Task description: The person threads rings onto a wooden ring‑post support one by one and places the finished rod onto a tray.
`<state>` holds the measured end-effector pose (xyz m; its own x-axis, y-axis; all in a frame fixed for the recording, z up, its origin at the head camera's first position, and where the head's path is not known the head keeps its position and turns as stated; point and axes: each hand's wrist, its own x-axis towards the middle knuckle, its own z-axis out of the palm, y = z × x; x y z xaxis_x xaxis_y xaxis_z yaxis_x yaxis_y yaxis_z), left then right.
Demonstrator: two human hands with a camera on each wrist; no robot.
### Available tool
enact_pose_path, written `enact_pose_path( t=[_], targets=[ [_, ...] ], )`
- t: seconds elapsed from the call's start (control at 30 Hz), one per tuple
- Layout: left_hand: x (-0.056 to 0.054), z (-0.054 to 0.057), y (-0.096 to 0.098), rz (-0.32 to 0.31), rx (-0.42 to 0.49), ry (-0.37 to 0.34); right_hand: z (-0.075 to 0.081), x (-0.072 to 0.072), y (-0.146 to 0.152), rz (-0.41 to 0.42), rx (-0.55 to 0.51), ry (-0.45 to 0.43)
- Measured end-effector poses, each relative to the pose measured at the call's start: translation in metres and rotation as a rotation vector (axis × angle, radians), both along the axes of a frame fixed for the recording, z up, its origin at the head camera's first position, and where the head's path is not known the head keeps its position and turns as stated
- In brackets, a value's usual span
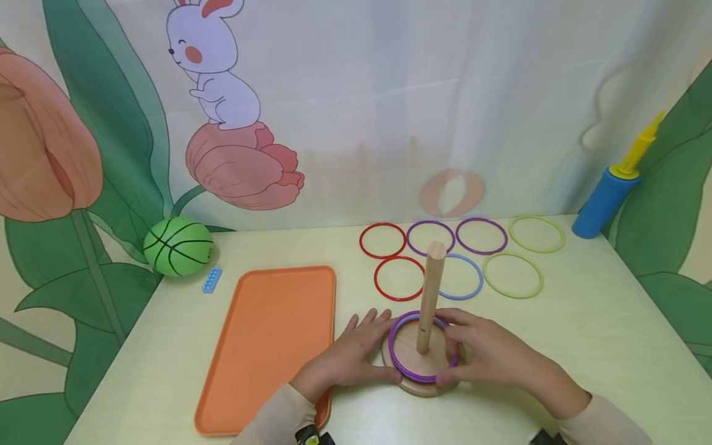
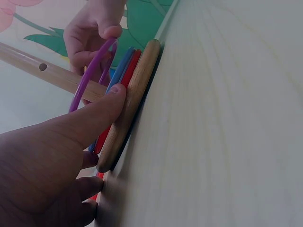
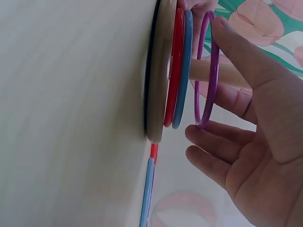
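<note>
The right hand (image 1: 495, 351) pinches a purple ring (image 3: 214, 71) around the peg (image 1: 431, 287), above a blue ring (image 3: 183, 71) and red ring (image 3: 174, 71); the left hand (image 1: 356, 353), fingers extended, touches the base (image 1: 421, 390), well short of the worktop's (image 1: 612, 334) far edge.

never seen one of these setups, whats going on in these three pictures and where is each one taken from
There is no machine here, just a person's two bare hands. The wide picture comes from a camera worn on the head. The other two come from cameras on the left and right wrists, and look tilted sideways.

The right hand holds a purple ring around a wooden post, above a blue ring and a red ring stacked on the round base. The left hand touches the stack's side.

Also on the table are seven loose rings, an orange tray, a green ball, a small blue block and a blue and yellow pump.
</note>
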<state>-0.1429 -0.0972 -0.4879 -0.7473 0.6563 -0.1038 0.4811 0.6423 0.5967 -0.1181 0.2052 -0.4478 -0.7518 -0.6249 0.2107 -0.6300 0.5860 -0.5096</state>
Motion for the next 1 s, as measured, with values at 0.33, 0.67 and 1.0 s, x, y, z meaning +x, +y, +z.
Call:
enact_pose_path(
  t=[0.33,0.67,1.0],
  targets=[
    [-0.0007,-0.0008,-0.0006,0.004,0.000,-0.011,-0.0025,-0.0011,-0.0024,0.000,0.021,-0.051],
    [-0.0006,-0.0007,-0.0010,0.003,-0.005,-0.012,-0.0061,-0.0020,-0.0039,0.002,0.050,-0.059],
    [-0.0008,-0.0006,-0.0010,0.003,-0.002,-0.013,-0.0066,-0.0016,-0.0023,0.016,0.056,-0.081]
  ],
)
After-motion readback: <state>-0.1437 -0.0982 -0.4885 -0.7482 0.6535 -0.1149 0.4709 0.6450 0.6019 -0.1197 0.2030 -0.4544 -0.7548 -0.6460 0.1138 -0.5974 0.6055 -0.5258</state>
